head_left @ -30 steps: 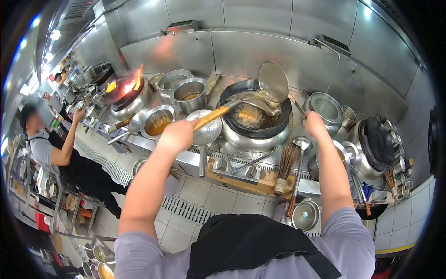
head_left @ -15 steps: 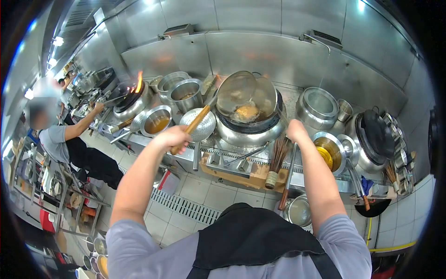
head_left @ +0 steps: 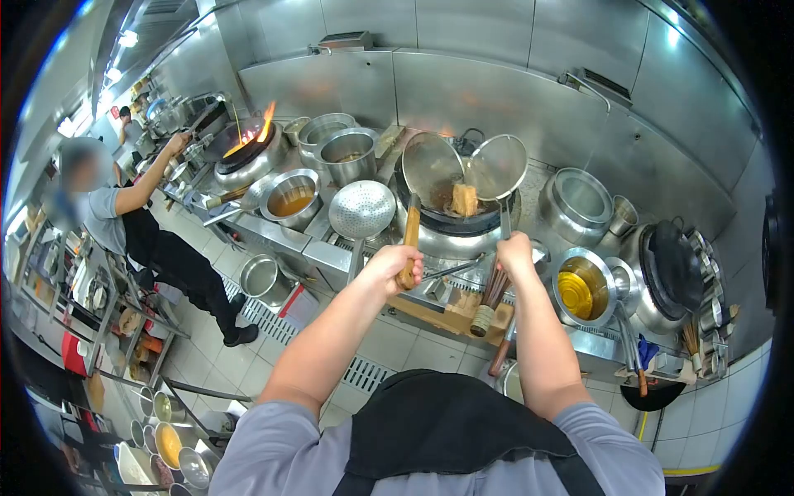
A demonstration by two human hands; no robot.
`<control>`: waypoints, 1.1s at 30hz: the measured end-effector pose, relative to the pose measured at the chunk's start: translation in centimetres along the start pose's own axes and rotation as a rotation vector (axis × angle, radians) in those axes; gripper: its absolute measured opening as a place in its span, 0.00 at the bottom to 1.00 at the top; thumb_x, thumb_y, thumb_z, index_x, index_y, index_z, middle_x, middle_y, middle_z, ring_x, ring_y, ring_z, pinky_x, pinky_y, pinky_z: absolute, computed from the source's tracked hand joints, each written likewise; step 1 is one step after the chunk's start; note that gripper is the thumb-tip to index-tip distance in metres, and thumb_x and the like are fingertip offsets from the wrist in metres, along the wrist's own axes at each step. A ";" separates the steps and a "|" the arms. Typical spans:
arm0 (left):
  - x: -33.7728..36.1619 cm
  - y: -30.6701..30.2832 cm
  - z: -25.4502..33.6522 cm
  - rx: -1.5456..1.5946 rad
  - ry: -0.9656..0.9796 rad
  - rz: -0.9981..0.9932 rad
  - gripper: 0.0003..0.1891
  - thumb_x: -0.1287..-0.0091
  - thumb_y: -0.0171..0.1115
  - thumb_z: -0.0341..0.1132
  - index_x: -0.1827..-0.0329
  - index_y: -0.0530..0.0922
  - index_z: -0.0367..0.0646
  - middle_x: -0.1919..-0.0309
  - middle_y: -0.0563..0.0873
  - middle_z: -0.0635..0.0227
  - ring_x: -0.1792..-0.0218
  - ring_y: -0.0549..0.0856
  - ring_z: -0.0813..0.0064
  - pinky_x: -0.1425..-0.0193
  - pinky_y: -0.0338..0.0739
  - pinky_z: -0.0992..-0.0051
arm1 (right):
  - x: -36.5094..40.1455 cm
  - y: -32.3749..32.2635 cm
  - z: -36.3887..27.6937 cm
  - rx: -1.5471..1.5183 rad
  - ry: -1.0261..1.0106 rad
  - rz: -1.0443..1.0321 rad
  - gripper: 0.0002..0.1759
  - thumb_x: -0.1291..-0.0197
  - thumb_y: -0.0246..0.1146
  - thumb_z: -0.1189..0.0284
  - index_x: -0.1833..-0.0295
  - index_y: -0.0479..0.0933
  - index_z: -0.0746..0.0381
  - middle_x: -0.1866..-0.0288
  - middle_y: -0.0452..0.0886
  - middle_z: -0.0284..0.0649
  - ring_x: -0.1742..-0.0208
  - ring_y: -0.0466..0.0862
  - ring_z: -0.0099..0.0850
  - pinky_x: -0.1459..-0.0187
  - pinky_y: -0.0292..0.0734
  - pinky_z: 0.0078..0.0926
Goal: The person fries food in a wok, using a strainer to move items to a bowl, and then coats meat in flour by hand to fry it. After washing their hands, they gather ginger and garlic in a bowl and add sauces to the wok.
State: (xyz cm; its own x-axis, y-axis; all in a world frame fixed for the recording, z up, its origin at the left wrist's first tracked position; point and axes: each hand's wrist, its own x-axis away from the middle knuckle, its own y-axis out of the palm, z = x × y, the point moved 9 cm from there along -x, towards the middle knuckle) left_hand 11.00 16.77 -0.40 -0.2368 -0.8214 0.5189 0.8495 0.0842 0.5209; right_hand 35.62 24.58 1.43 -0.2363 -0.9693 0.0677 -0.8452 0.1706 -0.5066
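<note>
My left hand (head_left: 397,269) is closed round the wooden handle of a wire-mesh strainer (head_left: 432,168), whose round head is tilted over the left side of a wok (head_left: 492,217). In my right hand (head_left: 514,252) is the metal handle of a ladle (head_left: 498,165); its wide round bowl stands tipped up over the wok's right side. Between the two heads sits a golden-brown fried piece (head_left: 465,200). Below the wok, close to my right hand, a bamboo brush (head_left: 488,310) leans at the counter's front edge.
Left of the wok lies a perforated skimmer (head_left: 362,208) beside a pot of brown liquid (head_left: 291,198). A pot of yellow oil (head_left: 581,289) stands at right. Further left, a person (head_left: 141,223) works at a flaming wok (head_left: 244,149). A steel pot (head_left: 265,279) sits low beside the counter.
My hands have come closer together, the left moving right and down. The ladle bowl has risen into sight, and the fried piece now sits between the tools. The view has shifted left.
</note>
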 end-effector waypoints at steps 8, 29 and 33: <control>-0.1 -0.5 0.9 0.319 -0.143 -0.110 0.05 0.38 0.50 0.28 0.64 0.63 0.40 0.78 0.71 0.72 0.83 0.69 0.84 0.82 0.68 0.84 | 0.3 -4.5 -4.0 0.346 -0.230 0.106 0.13 0.51 0.53 0.78 0.59 0.76 0.71 0.61 0.78 0.62 0.53 0.78 0.55 0.51 0.72 0.44; -2.7 4.6 7.6 -0.725 0.431 0.183 0.16 0.43 0.50 0.25 0.51 0.65 0.35 0.78 0.76 0.59 0.86 0.76 0.70 0.86 0.72 0.69 | 1.7 7.4 -4.9 -0.553 0.249 -0.224 0.07 0.49 0.57 0.79 0.77 0.68 0.67 0.86 0.69 0.37 0.92 0.64 0.25 0.90 0.54 0.23; -0.8 3.4 7.1 -0.916 0.436 0.165 0.19 0.42 0.49 0.26 0.46 0.64 0.35 0.79 0.77 0.55 0.87 0.77 0.66 0.86 0.71 0.68 | 1.6 8.2 -4.3 -0.594 0.280 -0.325 0.07 0.50 0.57 0.80 0.78 0.68 0.66 0.86 0.69 0.37 0.92 0.63 0.24 0.90 0.54 0.22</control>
State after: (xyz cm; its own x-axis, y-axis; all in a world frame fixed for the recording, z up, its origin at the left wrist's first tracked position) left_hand 10.74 21.72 5.78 -0.0481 -0.9874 0.1510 0.9329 -0.0985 -0.3465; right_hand 26.23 25.23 1.08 0.0242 -0.9193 0.3927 -0.9920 0.0264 0.1231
